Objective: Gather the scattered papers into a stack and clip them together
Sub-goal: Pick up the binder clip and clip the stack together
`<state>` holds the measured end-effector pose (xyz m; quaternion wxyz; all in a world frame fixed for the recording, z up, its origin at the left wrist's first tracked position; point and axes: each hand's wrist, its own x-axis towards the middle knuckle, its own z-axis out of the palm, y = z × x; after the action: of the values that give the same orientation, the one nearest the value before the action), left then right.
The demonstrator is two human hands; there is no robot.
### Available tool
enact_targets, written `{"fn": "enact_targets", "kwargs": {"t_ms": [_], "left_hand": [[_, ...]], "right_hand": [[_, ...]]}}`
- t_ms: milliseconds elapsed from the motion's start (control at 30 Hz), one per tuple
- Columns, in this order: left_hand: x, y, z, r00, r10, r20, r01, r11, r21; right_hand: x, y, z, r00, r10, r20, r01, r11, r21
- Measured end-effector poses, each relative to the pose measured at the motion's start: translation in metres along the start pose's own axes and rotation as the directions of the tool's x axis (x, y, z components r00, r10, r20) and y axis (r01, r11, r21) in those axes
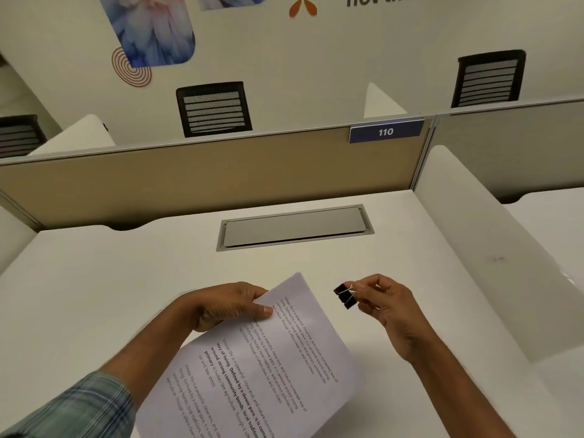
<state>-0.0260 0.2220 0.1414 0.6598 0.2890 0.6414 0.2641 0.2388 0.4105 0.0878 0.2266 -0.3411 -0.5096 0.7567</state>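
White printed paper sheets [262,358], light and floppy, hang over the white tabletop [126,279], pinched near their top corner by my left hand [227,306]; my right hand [388,303] squeezes the stiff black binder clip [344,295] by its wire handles.

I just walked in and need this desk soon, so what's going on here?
A person at the white desk is about to clip some papers together. The left hand grips a stack of printed papers near its top corner, thumb on top. The right hand pinches the wire handles of a black binder clip, held just beside that corner and not yet on the paper.
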Motion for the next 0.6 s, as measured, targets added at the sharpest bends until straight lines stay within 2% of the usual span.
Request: {"fn": "enact_targets", "kwargs": {"t_ms": [200,600], "left_hand": [[-0.019,-0.004,0.002,1.000,0.009,-0.021,-0.008,1.000,0.024],[-0.045,-0.007,-0.004,0.999,0.001,-0.047,0.006,0.988,0.154]], "right_hand": [[-0.013,-0.031,0.044,0.979,-0.204,0.010,0.204,0.976,-0.071],[-0.017,-0.056,0.097,0.954,-0.274,0.125,0.296,0.927,-0.231]]}}
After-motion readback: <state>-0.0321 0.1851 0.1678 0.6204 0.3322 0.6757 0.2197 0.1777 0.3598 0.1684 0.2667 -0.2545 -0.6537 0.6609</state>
